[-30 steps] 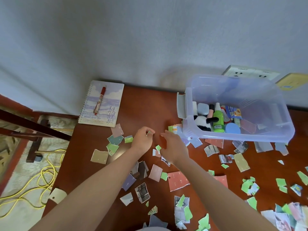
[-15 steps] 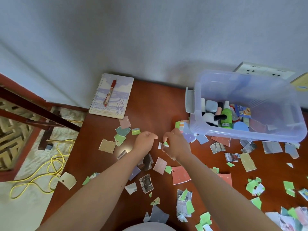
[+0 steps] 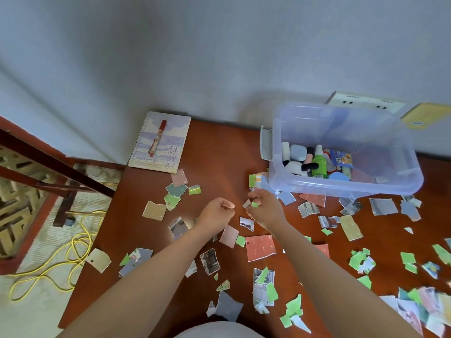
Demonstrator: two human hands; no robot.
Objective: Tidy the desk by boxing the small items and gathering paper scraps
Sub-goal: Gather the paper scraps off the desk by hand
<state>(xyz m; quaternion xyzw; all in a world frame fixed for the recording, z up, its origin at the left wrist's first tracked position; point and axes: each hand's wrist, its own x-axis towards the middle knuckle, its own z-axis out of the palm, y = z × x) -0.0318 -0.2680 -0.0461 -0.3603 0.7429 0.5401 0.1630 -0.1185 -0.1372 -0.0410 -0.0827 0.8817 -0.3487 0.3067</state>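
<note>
Reaching both bare forearms out over the brown desk [image 3: 219,152], hands near its middle and just apart. Pinching two small paper scraps [image 3: 251,204], one white and one green, between thumb and curled fingertips of the right hand [image 3: 267,211], just in front of the near left corner of the clear plastic box [image 3: 341,187]. Curling the left hand [image 3: 216,213] into a fist, thumb lying over the fingers, not showing whether gripping anything. Hovering over many more torn pieces [image 3: 260,247] lying flat across the desk, pink, green, grey and printed, some tucked under the box's front edge. Facing the box at the back right, near the wall, with small items [image 3: 296,153] gathered at its left end, a green bottle [image 3: 319,164] among them. Looking past the hands to a spiral notebook [image 3: 170,142] at the back left corner, a red pen [image 3: 157,139] lying on its cover.
</note>
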